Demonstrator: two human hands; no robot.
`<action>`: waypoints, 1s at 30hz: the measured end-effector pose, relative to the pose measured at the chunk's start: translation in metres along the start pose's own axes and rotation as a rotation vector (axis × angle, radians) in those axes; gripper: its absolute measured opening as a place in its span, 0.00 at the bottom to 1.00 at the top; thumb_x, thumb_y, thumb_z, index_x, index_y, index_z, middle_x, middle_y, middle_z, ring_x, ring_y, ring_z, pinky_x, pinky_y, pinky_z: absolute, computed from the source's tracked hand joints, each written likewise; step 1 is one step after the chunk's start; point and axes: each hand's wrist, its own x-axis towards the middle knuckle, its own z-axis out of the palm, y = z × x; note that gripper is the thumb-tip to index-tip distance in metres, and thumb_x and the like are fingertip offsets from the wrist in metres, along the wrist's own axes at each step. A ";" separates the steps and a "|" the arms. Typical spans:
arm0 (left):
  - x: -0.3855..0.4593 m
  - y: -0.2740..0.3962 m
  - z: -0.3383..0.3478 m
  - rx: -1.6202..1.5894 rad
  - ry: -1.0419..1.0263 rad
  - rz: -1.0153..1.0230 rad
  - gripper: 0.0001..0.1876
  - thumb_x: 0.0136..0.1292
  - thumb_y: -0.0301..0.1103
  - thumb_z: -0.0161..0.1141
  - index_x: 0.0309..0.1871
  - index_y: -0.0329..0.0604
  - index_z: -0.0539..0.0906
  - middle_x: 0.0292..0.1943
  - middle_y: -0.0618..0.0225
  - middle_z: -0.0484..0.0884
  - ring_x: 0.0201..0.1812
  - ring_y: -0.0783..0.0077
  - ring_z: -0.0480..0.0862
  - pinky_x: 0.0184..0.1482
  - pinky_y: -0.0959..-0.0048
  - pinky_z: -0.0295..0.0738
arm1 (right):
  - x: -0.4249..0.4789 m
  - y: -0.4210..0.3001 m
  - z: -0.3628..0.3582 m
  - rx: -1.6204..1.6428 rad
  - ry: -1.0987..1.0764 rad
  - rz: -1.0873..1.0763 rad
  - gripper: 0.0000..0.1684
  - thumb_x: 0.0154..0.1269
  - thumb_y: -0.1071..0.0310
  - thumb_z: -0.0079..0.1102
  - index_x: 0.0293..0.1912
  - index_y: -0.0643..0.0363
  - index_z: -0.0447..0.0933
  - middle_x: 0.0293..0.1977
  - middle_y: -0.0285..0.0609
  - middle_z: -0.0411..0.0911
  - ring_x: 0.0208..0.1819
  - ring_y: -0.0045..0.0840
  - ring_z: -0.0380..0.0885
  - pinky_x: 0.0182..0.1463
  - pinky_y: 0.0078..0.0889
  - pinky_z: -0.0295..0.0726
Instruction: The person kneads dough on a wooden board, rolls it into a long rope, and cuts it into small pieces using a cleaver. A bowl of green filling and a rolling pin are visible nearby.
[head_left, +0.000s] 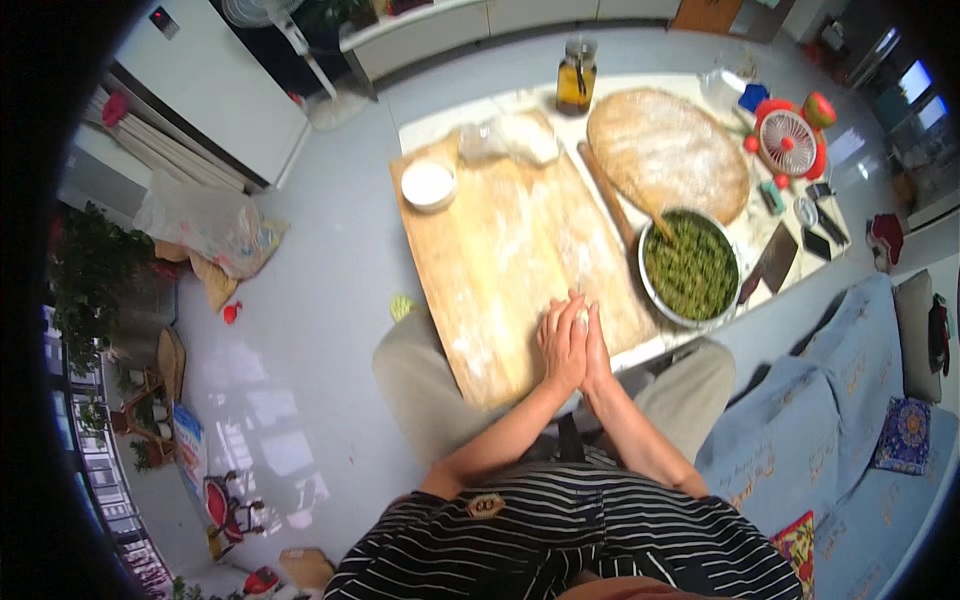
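My left hand (562, 341) and my right hand (597, 346) are pressed palm to palm above the near edge of a floured wooden board (491, 277). Between the fingers shows a bit of pale dough (583, 316); most of it is hidden by the hands. Just right of them stands a metal bowl of chopped green filling (691, 271), with a wooden utensil (663, 227) leaning in it. A wooden rolling pin (607, 196) lies along the board's right side.
On the board's far end are a white bowl (429, 185) and a plastic bag of white powder (514, 139). Behind are an oil jar (576, 81) and a floured round tray (667, 150). A cleaver (778, 259) and a red fan (787, 142) are at right.
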 end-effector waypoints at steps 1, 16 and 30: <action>0.000 0.003 0.000 0.035 0.013 -0.022 0.21 0.72 0.39 0.41 0.64 0.40 0.70 0.64 0.55 0.68 0.66 0.48 0.63 0.68 0.55 0.54 | -0.003 -0.004 0.004 0.016 -0.017 0.018 0.37 0.72 0.36 0.33 0.70 0.49 0.56 0.64 0.43 0.64 0.63 0.33 0.66 0.64 0.39 0.67; 0.004 -0.019 -0.054 0.158 -0.251 -0.072 0.30 0.49 0.29 0.66 0.59 0.42 0.73 0.52 0.54 0.77 0.51 0.51 0.76 0.53 0.64 0.73 | 0.026 -0.006 -0.030 -0.858 0.017 -0.202 0.26 0.71 0.48 0.48 0.56 0.59 0.73 0.43 0.37 0.78 0.45 0.22 0.75 0.51 0.26 0.72; -0.009 -0.035 -0.031 0.332 -0.268 -0.169 0.28 0.53 0.37 0.68 0.55 0.33 0.73 0.43 0.47 0.76 0.45 0.48 0.77 0.48 0.61 0.73 | 0.087 -0.001 -0.009 -1.731 0.250 -0.891 0.09 0.66 0.60 0.53 0.34 0.52 0.78 0.30 0.39 0.76 0.38 0.36 0.72 0.44 0.38 0.66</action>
